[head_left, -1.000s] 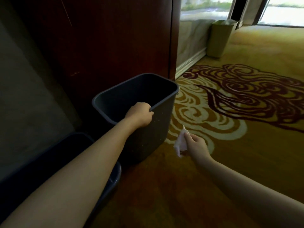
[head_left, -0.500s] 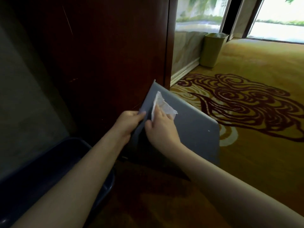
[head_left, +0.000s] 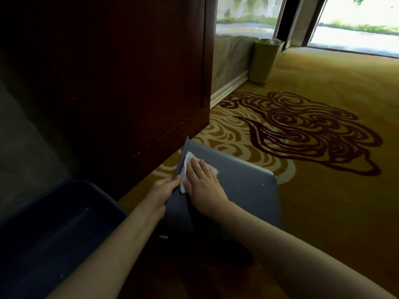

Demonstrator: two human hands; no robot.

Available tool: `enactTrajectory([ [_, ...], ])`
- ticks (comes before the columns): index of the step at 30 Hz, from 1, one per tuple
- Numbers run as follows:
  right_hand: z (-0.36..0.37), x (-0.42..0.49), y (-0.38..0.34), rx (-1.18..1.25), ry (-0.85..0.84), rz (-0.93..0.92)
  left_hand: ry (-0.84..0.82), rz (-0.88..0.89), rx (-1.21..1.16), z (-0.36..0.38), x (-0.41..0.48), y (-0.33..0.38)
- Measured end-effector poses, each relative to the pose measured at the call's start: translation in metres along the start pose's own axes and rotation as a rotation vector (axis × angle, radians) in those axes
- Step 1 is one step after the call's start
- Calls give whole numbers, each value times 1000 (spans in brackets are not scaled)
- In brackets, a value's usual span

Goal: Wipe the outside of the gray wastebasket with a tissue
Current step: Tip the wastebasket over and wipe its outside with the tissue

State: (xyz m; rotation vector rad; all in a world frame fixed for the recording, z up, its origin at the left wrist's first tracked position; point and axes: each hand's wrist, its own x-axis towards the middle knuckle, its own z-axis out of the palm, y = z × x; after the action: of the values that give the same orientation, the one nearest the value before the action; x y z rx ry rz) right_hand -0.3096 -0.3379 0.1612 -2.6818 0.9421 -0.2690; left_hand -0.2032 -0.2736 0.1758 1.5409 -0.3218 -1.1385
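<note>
The gray wastebasket (head_left: 244,186) is tipped over on the carpet, with one flat outer side facing up toward me. My left hand (head_left: 165,189) grips its left edge. My right hand (head_left: 204,183) lies flat on the upper side, pressing a crumpled white tissue (head_left: 187,164) against the plastic near the far left corner. Most of the tissue is under my palm and fingers. The basket's opening is hidden from view.
A dark blue bin (head_left: 56,236) stands at the lower left, close to my left forearm. A dark wooden cabinet (head_left: 112,83) rises behind. A green wastebasket (head_left: 264,60) stands by the far wall. Patterned yellow carpet (head_left: 323,190) spreads to the right.
The wastebasket went from upright to tipped over, side up. My right hand brought the tissue onto that side and now presses it flat. My left hand shifted from rim to edge.
</note>
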Motion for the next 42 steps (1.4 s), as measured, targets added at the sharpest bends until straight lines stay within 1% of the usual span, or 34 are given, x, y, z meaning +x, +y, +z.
enactTrajectory([
  [2, 11, -2, 13, 23, 19, 27, 7, -35, -30, -3, 3, -5],
  [6, 23, -16, 55, 32, 109, 201, 0, -88, -70, -7, 5, -9],
  [9, 16, -38, 104, -34, 90, 388, 6, -114, -85, -10, 6, -9],
  [11, 10, -53, 130, -114, 59, 466, 9, -124, -87, -9, 6, -9],
  [14, 4, -63, 145, 6, 99, 534, 3, -138, -86, -8, 6, -7],
  [17, 0, -59, 147, 97, 154, 558, -15, -149, -73, -8, 10, -5],
  [21, -18, -53, 147, 295, 333, 689, -29, -164, -85, -8, 12, -5],
  [22, -24, -53, 144, 324, 380, 688, -30, -167, -81, -8, 13, -6],
  [24, -37, -52, 126, 369, 426, 581, -24, -178, -75, -8, 16, -7],
  [25, -41, -51, 111, 419, 404, 504, -16, -185, -72, -8, 19, -7],
  [26, -39, -48, 95, 403, 359, 414, -6, -190, -73, -7, 21, -7],
  [28, -21, -45, 57, 238, 262, 219, 4, -182, -87, -3, 22, -6],
  [30, 5, -46, 18, 113, 214, 65, -4, -164, -114, 3, 22, -4],
  [31, 17, -48, 6, 39, 209, 4, -4, -149, -121, 5, 21, -4],
  [32, 27, -50, -1, -22, 240, -39, -1, -137, -117, 6, 21, -4],
  [33, 32, -51, 0, -27, 265, -42, 7, -133, -107, 7, 21, -5],
  [35, 35, -57, 12, 49, 288, 14, 12, -146, -107, 6, 19, -6],
  [37, 35, -72, 34, 87, 303, 96, 0, -155, -116, 4, 16, -6],
  [40, 34, -106, 79, 66, 327, 223, -5, -160, -98, 0, 15, -7],
  [42, 33, -130, 109, 93, 375, 355, -5, -172, -97, -2, 14, -8],
])
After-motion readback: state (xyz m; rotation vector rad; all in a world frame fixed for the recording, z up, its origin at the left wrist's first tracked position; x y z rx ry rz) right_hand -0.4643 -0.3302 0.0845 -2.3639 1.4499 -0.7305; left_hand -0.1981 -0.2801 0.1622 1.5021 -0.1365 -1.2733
